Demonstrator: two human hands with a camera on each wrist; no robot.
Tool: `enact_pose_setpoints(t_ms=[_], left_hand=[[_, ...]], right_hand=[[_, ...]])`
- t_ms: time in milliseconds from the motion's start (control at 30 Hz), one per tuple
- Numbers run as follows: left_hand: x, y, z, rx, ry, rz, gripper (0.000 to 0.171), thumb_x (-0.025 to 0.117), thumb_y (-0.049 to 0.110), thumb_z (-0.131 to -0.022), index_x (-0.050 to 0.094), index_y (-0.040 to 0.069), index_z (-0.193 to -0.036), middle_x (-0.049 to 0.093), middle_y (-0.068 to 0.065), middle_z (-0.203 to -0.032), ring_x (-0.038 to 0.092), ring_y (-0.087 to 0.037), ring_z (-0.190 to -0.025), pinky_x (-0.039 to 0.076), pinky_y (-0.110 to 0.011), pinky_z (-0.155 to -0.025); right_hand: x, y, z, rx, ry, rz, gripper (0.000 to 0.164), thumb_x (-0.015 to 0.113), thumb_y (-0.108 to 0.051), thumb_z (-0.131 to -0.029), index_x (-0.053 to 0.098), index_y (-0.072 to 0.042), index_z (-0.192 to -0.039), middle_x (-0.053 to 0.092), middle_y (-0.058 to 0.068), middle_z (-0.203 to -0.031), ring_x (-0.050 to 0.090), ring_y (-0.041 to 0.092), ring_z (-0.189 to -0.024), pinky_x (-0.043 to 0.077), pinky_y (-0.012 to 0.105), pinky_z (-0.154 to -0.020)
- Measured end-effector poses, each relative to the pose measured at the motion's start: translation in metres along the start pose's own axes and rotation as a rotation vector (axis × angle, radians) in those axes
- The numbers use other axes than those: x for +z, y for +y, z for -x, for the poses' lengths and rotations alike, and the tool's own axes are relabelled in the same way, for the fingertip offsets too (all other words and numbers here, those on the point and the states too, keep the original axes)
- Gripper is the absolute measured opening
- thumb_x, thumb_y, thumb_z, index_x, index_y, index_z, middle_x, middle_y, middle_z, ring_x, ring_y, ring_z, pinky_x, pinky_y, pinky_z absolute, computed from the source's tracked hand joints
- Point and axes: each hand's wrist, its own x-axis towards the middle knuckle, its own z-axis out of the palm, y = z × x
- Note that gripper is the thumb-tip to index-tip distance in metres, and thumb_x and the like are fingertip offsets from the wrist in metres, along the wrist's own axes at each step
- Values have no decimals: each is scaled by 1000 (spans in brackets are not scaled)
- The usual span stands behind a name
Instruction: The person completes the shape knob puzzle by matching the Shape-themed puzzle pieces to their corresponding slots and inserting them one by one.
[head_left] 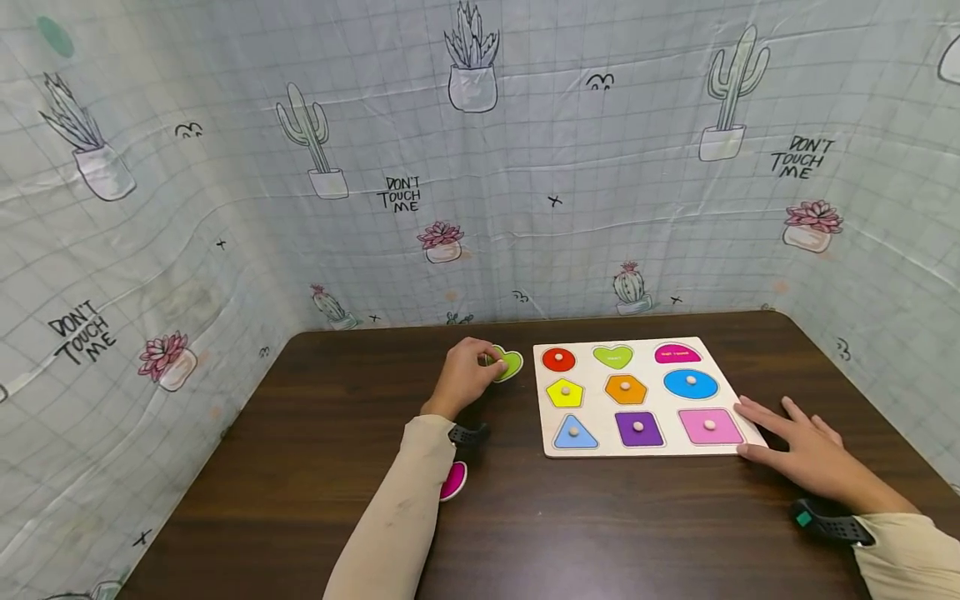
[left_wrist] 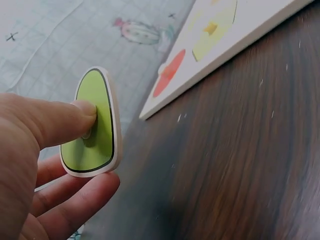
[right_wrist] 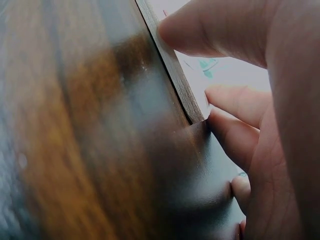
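Observation:
Between thumb and fingers, my left hand (head_left: 463, 379) pinches a green heart-shaped puzzle piece (head_left: 513, 364) by its knob, just left of the white puzzle board (head_left: 655, 397). In the left wrist view the piece (left_wrist: 95, 155) stands tilted on edge, thumb on its green face. My right hand (head_left: 806, 450) rests at the board's near right corner, thumb and fingers touching its edge with fingers spread. The board has a green heart recess (head_left: 613, 358) and a magenta half-round recess (head_left: 677, 354), both without knobs. Partly hidden by my left forearm, a magenta piece (head_left: 453, 481) lies on the table.
Knobbed pieces sit in the board, among them a red circle (head_left: 558, 360), an orange hexagon (head_left: 626, 389), a blue oval (head_left: 691, 383) and a purple square (head_left: 640, 429). Beneath is a dark wooden table (head_left: 600, 533). A cactus-print cloth (head_left: 525, 250) surrounds its back and sides.

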Motion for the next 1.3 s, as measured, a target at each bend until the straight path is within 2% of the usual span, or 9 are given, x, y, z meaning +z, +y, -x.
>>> enact_pose_setpoints(t_ms=[367, 433, 567, 667, 967, 1200, 1300], left_hand=[[23, 17, -7, -10, 14, 85, 6, 77, 17, -89, 76, 11, -91, 65, -6, -108, 64, -26, -99, 53, -37, -87], [28, 20, -8, -27, 37, 99, 7, 77, 18, -89, 76, 11, -91, 65, -6, -107, 63, -26, -99, 53, -37, -86], [39, 26, -10, -103, 82, 116, 11, 78, 20, -89, 76, 10, -93, 64, -7, -107, 59, -22, -92, 51, -33, -79], [46, 31, -12, -146, 94, 131, 12, 78, 20, -89, 77, 9, -94, 63, -8, -105, 54, -21, -85, 48, -31, -72], [61, 40, -19, -179, 107, 188, 13, 78, 22, -89, 75, 10, -92, 57, -5, -96, 48, -18, -81, 41, -28, -67], [69, 43, -19, -280, 108, 368, 12, 79, 21, -88, 74, 11, -92, 56, -6, -104, 63, -15, -69, 54, -24, -62], [70, 44, -20, -282, 105, 373, 12, 79, 21, -88, 74, 10, -92, 56, -6, -104, 64, -14, -66, 53, -24, -61]], right_hand=[[-1, 1, 1, 2, 5, 7, 74, 63, -47, -95, 40, -4, -150, 34, 32, -151, 9, 65, -138, 4, 80, -101], [-1, 1, 1, 2, 5, 8, 74, 63, -47, -95, 40, -3, -150, 34, 32, -151, 10, 65, -138, 5, 80, -101], [-1, 0, 1, 0, 5, 3, 74, 64, -47, -95, 41, -4, -150, 34, 31, -152, 10, 65, -138, 4, 80, -101], [0, 0, 1, -1, 3, 1, 74, 64, -47, -95, 41, -4, -150, 34, 31, -152, 10, 65, -138, 4, 80, -101], [-3, -2, 0, 2, 2, -1, 74, 64, -47, -94, 42, -4, -149, 35, 31, -151, 10, 65, -138, 4, 80, -101], [-2, -1, 1, -3, -2, 9, 74, 64, -46, -94, 41, -4, -150, 35, 31, -152, 11, 65, -138, 5, 79, -101], [-2, 0, 1, -2, -4, 8, 73, 64, -47, -95, 41, -4, -150, 35, 31, -152, 10, 65, -138, 5, 79, -101]])
